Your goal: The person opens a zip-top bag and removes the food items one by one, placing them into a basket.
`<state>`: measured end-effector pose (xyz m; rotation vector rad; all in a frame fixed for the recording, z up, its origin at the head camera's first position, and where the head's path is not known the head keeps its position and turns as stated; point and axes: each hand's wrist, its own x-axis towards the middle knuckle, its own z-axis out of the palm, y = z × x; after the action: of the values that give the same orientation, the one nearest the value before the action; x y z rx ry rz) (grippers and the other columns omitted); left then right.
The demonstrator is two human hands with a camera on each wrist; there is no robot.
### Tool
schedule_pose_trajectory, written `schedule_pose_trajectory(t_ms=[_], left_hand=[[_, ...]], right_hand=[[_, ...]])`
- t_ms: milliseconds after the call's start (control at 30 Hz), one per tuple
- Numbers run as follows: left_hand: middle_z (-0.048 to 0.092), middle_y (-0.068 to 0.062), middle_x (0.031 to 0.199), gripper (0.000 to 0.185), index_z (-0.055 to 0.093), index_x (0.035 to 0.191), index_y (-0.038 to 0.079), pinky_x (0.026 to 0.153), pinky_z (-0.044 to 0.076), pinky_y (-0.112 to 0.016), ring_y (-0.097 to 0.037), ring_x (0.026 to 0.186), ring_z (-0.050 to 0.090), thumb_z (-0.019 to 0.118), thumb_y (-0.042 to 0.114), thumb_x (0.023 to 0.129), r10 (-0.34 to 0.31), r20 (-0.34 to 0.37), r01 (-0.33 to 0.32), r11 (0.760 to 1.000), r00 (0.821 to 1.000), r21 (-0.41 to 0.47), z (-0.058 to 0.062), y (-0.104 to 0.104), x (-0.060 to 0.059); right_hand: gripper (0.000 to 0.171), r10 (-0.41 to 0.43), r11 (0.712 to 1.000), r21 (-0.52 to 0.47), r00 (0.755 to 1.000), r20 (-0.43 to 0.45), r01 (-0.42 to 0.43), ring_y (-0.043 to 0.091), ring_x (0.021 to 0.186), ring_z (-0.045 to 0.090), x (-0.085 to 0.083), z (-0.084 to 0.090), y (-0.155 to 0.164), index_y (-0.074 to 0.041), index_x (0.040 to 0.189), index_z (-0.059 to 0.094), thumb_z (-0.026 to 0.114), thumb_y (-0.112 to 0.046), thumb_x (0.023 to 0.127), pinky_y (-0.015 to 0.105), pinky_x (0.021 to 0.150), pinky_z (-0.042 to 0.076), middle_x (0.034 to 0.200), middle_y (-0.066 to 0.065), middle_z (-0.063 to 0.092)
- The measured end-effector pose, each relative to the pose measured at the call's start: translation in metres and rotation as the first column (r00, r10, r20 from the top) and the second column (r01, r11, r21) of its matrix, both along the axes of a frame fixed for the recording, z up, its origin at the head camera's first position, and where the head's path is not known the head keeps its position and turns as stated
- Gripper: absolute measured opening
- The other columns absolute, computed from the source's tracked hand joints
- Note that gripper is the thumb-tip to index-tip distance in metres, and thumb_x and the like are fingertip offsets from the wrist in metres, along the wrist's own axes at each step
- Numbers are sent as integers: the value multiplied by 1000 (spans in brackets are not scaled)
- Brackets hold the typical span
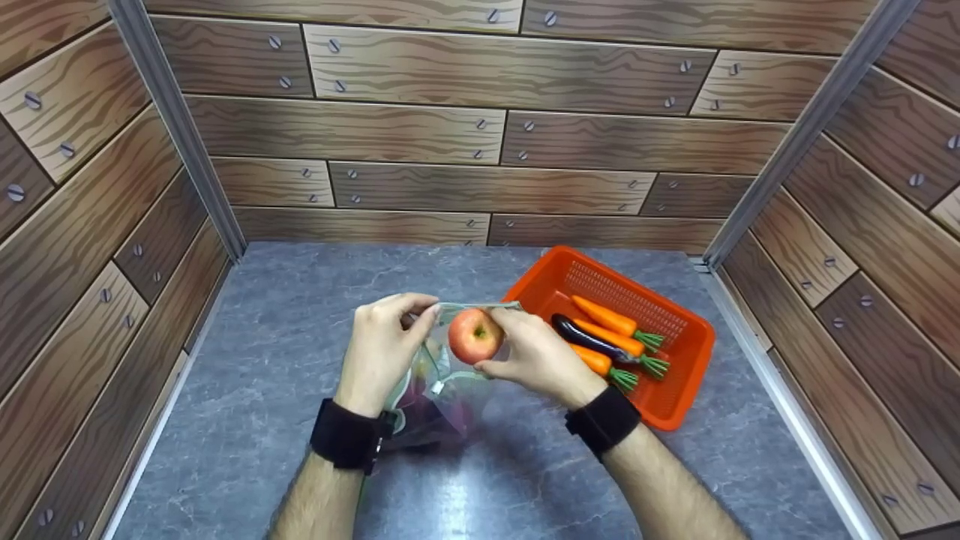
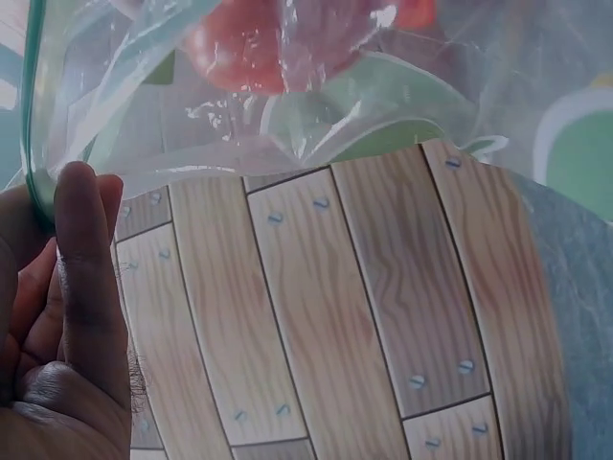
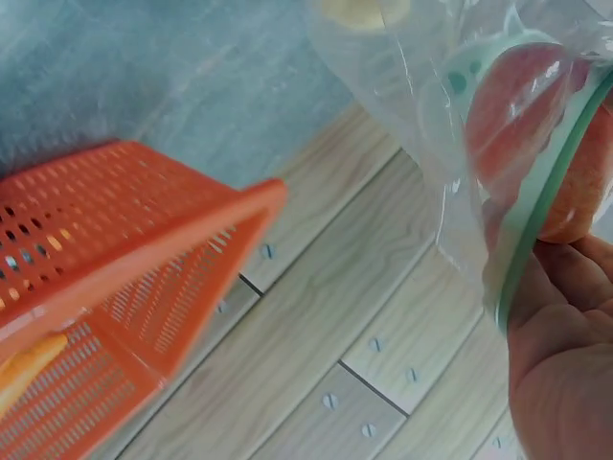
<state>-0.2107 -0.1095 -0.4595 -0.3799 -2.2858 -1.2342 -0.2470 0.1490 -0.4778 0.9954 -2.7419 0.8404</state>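
Now your left hand (image 1: 379, 349) pinches clear, green-rimmed plastic bag (image 1: 450, 403); your right hand (image 1: 541, 354) grips smooth, round apple (image 1: 474, 336) at bag's mouth.

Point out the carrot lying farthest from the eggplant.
The uppermost carrot in the head view; the eggplant lies between the middle carrot and the lowest carrot, right beside both.

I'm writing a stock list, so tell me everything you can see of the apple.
The apple is round, red with paler yellowish patches, its skin looking smooth. A greenish hollow in it faces the head camera. The right grip holds it at the mouth of the clear, green-edged bag; both wrist views show part of it through the film. Whether it touches the bag is unclear.
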Motion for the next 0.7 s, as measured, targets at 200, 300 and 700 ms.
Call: schedule_pose_trajectory(t_ms=[200, 300, 700], left_hand=[[89, -3, 94, 9, 92, 113, 6, 70, 61, -20, -11, 74, 76, 86, 10, 107, 26, -8, -26, 999, 1000, 22, 8, -5, -1], [90, -4, 95, 9, 92, 113, 5, 70, 61, -20, -13, 73, 76, 87, 9, 107, 33, -22, -33, 999, 999, 25, 11, -8, -2], [90, -4, 97, 10, 92, 115, 7, 72, 62, -20, -15, 76, 78, 87, 11, 107, 60, -25, -59, 998, 998, 32, 13, -17, -1]], right_hand=[[81, -15, 999, -46, 1000, -13, 14, 23, 119, 79, 1, 13, 9, -4, 159, 66, 104, -24, 90, 46, 105, 68, 143, 11, 81], [81, -15, 998, -62, 1000, -25, 14, 24, 124, 80, 1, 18, 14, -3, 160, 65, 104, -22, 91, 48, 109, 68, 146, 12, 81], [85, -78, 993, -96, 996, -41, 74, 31, 137, 78, -2, 28, 32, -1, 164, 64, 102, -19, 91, 52, 123, 62, 155, 16, 78]])
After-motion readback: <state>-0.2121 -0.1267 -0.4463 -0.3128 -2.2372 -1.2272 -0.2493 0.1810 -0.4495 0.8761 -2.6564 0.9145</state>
